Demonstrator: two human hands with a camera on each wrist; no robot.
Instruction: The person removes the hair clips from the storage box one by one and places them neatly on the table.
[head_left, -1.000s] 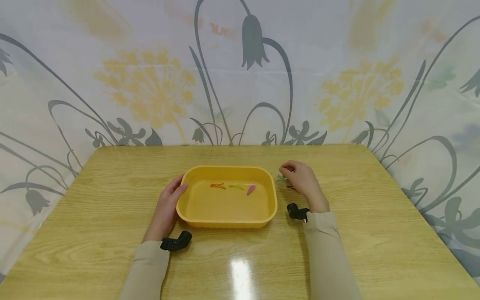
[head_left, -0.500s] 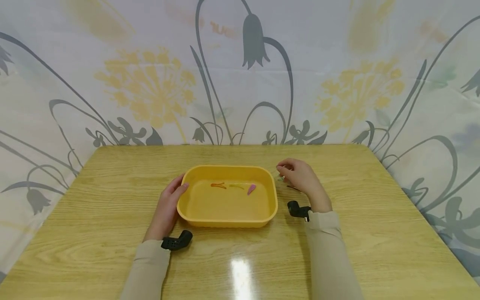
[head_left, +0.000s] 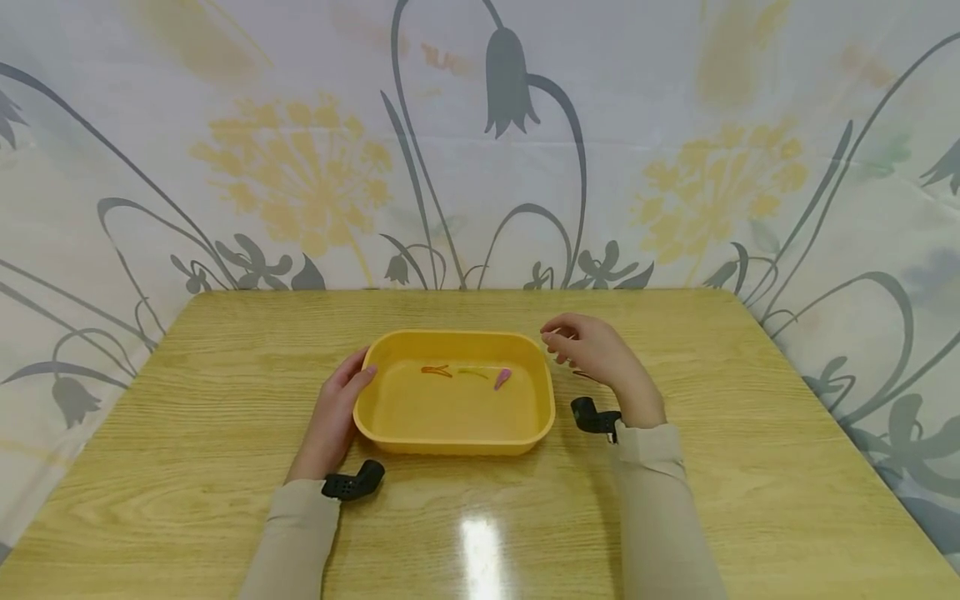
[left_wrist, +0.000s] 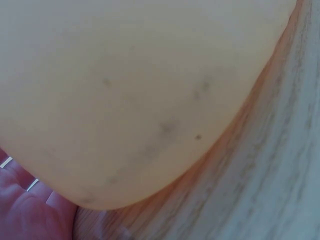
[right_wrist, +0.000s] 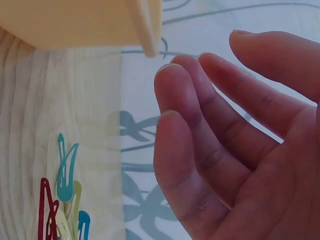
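Observation:
My left hand [head_left: 337,410] grips the left end of a yellow plastic tub [head_left: 453,447], thumb at the rim and fingers along the outer wall. Inside the tub lie an orange hair clip [head_left: 437,372], a yellowish hair clip [head_left: 472,373] and a pink hair clip [head_left: 502,379]. Just beyond the tub's right corner hovers my right hand [head_left: 596,348], its fingers loosely bent and the thumb apart, nothing visible between them. On the table below it, the right wrist view has a teal hair clip [right_wrist: 65,194], a dark red one [right_wrist: 44,200], a blue one [right_wrist: 84,222] and others partly cut off.
The tub stands on a wood-grain table [head_left: 187,417]. A white curtain [head_left: 450,167] with a flower print hangs behind the table's far edge. Each wrist carries a black camera; the right one [head_left: 592,417] sits close to the tub.
My right hand has moved left toward the tub's far right corner, and its fingertips have spread apart. The left hand and the tub have stayed in place.

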